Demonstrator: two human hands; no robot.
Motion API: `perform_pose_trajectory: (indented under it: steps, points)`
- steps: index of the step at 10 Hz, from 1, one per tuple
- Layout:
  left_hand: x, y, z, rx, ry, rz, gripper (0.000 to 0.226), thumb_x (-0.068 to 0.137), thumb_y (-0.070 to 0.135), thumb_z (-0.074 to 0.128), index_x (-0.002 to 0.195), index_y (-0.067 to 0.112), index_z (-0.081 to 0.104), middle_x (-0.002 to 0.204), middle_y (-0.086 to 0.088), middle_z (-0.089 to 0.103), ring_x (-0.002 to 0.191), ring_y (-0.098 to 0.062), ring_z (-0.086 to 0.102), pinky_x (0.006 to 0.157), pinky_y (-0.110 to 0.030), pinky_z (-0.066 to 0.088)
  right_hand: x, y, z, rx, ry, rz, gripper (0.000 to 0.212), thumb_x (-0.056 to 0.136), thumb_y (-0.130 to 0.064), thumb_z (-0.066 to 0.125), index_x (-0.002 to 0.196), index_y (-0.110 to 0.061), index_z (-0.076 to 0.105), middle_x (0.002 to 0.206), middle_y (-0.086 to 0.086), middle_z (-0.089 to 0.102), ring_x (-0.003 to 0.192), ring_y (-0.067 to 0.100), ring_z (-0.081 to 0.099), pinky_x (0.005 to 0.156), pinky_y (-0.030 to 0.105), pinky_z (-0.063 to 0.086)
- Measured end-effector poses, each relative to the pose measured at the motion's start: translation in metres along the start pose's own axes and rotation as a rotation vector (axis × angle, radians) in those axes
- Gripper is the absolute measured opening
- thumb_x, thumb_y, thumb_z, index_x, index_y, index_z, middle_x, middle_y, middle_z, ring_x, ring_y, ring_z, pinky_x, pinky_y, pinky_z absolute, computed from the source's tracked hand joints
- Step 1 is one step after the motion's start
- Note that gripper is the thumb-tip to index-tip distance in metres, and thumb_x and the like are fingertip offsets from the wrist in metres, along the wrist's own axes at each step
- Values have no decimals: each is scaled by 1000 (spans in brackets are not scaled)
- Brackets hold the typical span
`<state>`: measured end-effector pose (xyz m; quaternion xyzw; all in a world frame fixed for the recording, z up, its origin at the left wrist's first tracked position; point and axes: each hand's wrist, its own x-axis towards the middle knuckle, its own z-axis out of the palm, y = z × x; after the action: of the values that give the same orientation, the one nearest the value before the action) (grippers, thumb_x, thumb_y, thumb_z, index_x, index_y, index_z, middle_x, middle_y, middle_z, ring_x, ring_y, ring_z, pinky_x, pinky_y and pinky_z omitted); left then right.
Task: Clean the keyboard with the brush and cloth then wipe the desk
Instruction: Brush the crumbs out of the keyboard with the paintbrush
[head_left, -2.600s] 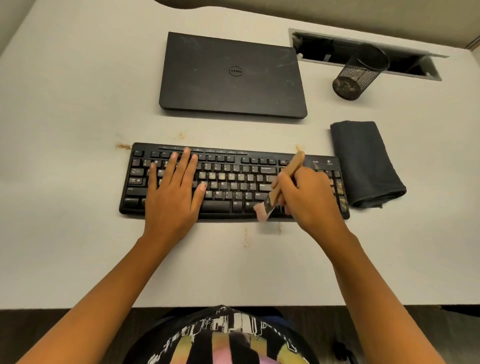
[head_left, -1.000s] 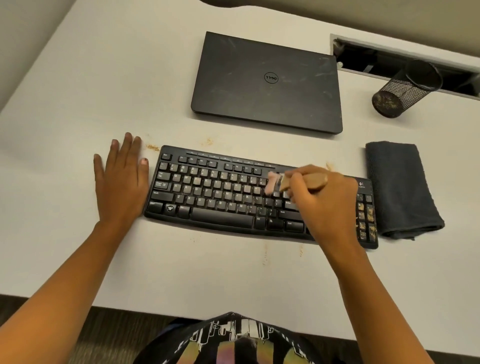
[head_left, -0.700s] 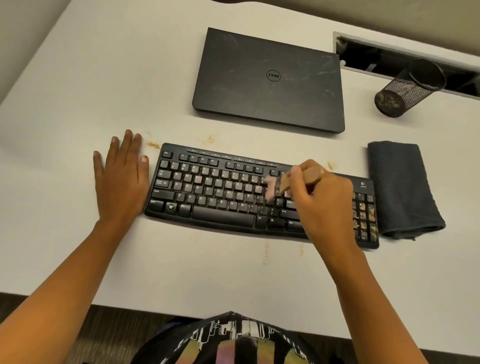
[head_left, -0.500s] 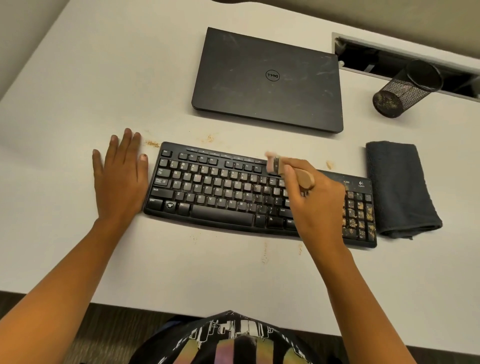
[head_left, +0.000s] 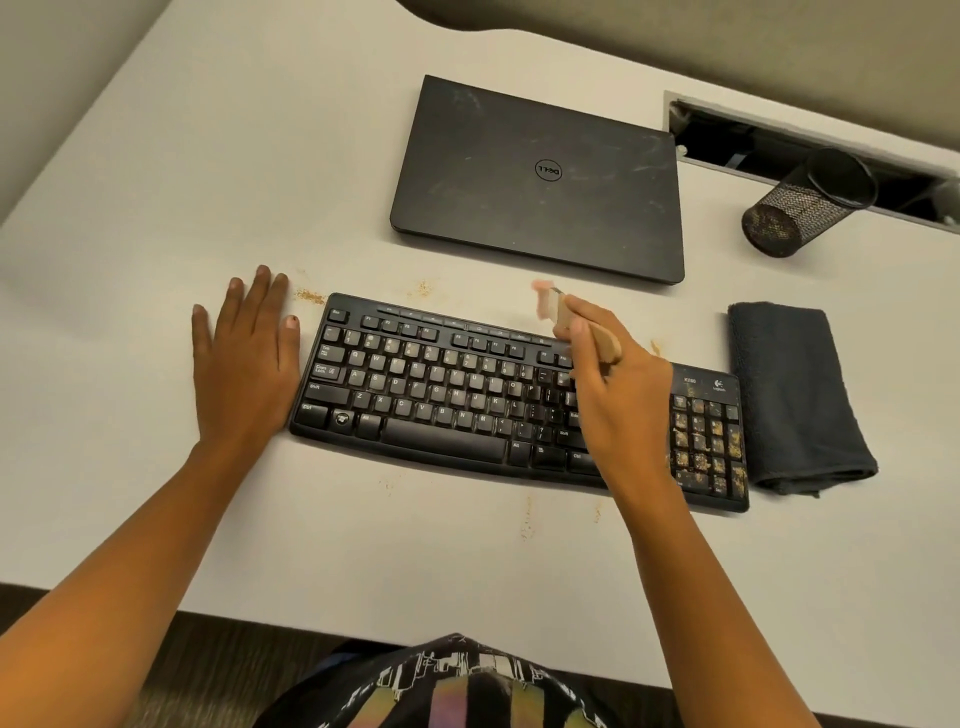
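A black keyboard (head_left: 441, 395) lies across the middle of the white desk (head_left: 208, 182), with brown crumbs thick on its number pad at the right. My right hand (head_left: 618, 395) grips a small wooden-handled brush (head_left: 571, 319); its pale bristles are blurred and sit just past the keyboard's far edge. My left hand (head_left: 244, 358) rests flat on the desk, fingers straight, against the keyboard's left end. A folded dark grey cloth (head_left: 789, 395) lies to the right of the keyboard.
A closed black laptop (head_left: 540, 176) lies behind the keyboard. A black mesh pen cup (head_left: 800, 208) lies tipped at the back right beside an open cable slot (head_left: 779, 140). Crumb patches (head_left: 310, 296) dot the desk around the keyboard.
My left hand left the keys and settled flat on the desk at the keyboard's left end. The brush swept from the middle keys up over the top row to the keyboard's far edge.
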<state>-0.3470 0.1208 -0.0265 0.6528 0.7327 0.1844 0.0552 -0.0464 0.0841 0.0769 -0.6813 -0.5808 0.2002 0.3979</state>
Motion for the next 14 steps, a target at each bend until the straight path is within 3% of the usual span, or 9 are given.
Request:
perform_pose_trajectory:
  steps: [2,3,4,5,6,7,9,12,14]
  points:
    - [0,0,0,-11,2,-6,47,106,26,29,152,16,31,160,-3,27,149,-23,18,119,-48,5,-1,-14,-3,70,-127,101,27,99,-15,48,82,-19,68,73,-3,69,59,29,63,55,52,52]
    - [0,0,1,-7,5,-5,48,106,27,28,152,16,31,160,-3,27,149,-23,18,119,-49,5,3,-4,-24,-75,36,228,39,99,-16,47,66,-32,57,64,-17,61,51,14,58,46,29,49]
    - [0,-1,1,-4,6,-5,47,106,26,29,152,16,31,160,-3,27,149,-23,18,119,-48,5,3,-4,-34,-192,93,211,39,100,-19,45,65,-30,56,67,-16,61,51,3,57,44,17,42]
    - [0,-1,0,-8,-3,-10,47,106,26,29,152,17,30,160,-2,26,149,-22,17,120,-48,4,1,-17,-15,-36,-40,173,31,101,-21,44,75,-28,60,74,-6,66,57,19,60,49,33,49]
    - [0,-1,0,-5,-5,-8,48,106,27,28,153,17,29,160,-2,26,149,-22,17,120,-48,4,2,-24,3,108,-164,179,25,101,-21,44,87,-29,63,76,-1,68,63,23,63,51,33,52]
    - [0,0,0,-6,-10,1,50,105,30,25,153,17,29,160,-2,25,149,-22,16,120,-48,4,12,-14,1,184,-185,305,21,100,-18,46,99,-16,67,76,3,68,59,7,61,51,15,48]
    - [0,-1,0,-12,-4,-2,48,106,26,29,153,17,29,160,-3,26,149,-22,16,120,-48,4,15,27,-66,-13,85,407,25,96,-16,48,93,-9,72,70,2,68,51,2,59,50,12,48]
    - [0,1,0,-13,-7,-9,46,107,24,31,152,15,31,160,-3,26,149,-23,18,119,-49,4,10,30,-62,-81,149,203,23,100,-23,46,86,-19,64,77,4,67,68,18,63,60,23,48]
    - [-1,1,-1,-13,1,3,46,106,23,32,152,15,32,159,-5,28,149,-25,19,119,-50,5,-1,42,-79,-190,46,173,40,101,-24,43,80,2,64,69,19,63,66,35,59,58,36,43]
